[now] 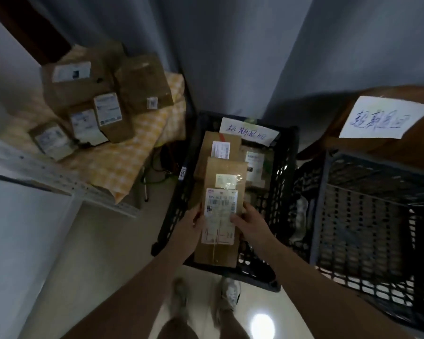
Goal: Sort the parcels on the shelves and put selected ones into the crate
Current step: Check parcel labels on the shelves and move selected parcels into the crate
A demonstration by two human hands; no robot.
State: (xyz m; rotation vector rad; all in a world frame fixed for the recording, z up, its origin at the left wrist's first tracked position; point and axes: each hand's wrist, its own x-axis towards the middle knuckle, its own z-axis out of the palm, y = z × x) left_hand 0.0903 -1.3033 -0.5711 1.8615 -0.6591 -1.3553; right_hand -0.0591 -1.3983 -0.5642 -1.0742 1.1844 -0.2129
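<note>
Your left hand [194, 225] and right hand [249, 222] each gripped a long side of the load, fingers curled. The black lattice plastic crate [285, 167] below held brown boxes [206, 152]. The flat brown cardboard parcel [217, 255] hung above its near end. Dropped there, it would likely have tipped over the rim. The glossy white label [220, 204] might have slid under your thumbs.

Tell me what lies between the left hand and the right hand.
In the head view, a labelled brown parcel, held by left hand and right hand over the black crate.
</note>
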